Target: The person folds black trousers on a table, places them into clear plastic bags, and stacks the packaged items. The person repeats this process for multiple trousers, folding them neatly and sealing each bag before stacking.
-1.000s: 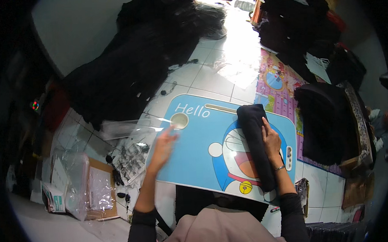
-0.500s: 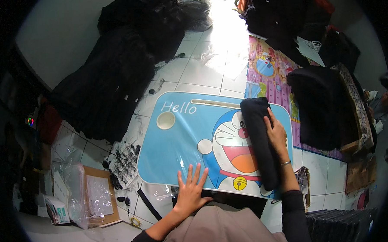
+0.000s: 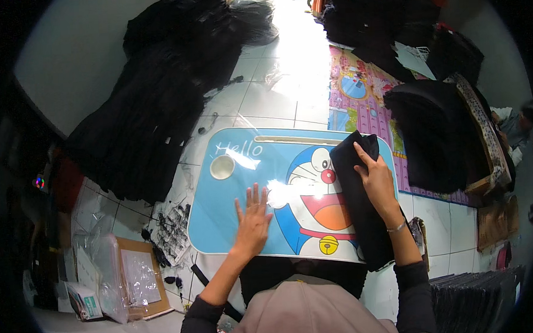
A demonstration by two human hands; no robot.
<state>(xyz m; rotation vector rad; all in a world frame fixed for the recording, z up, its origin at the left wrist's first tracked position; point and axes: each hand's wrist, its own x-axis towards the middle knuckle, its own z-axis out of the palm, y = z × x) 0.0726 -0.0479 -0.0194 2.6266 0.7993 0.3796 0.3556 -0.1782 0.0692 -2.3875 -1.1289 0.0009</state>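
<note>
Both hands rest: left hand moved onto table; right hand unchanged.

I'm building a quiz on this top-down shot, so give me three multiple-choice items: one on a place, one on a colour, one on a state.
1. Where does the folded black cloth lie?
A. on the right part of the lap table
B. in the round cup hole
C. on the cardboard sheet

2. What colour is the lap table mainly?
A. red
B. light blue
C. green

3. How is the left hand?
A. clenched in a fist
B. pinching a bag
C. flat, fingers spread

Key: 1 A, the cloth lies along the table's right side under the right hand. 2 B, the top is light blue around the cartoon. 3 C, the palm lies open on the table.
</note>
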